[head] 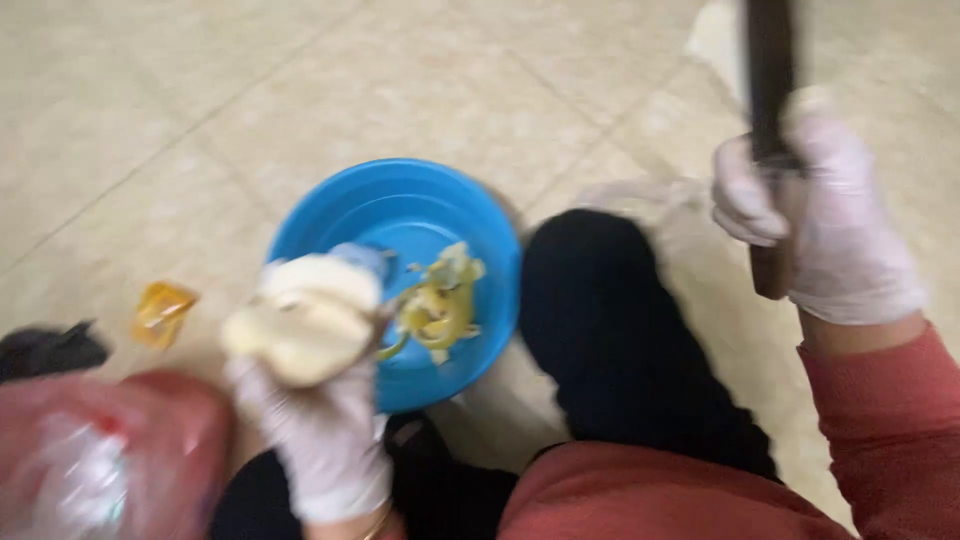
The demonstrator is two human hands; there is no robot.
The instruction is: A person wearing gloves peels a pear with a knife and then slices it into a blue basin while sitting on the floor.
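Observation:
My left hand (pixel 325 430), in a thin white glove, holds a pale peeled fruit (pixel 300 315) over the near left rim of a blue bowl (pixel 400 205). Yellow-green peel scraps (pixel 440 305) lie inside the bowl. My right hand (pixel 825 215), also gloved, is raised at the right and grips a dark-handled knife (pixel 770 100) that points up and away. The picture is blurred by motion.
The bowl stands on a beige tiled floor (pixel 150 120). A small orange wrapper (pixel 162 310) lies left of it. A red plastic bag (pixel 100 460) sits at the lower left. My dark-trousered knee (pixel 620 340) is beside the bowl.

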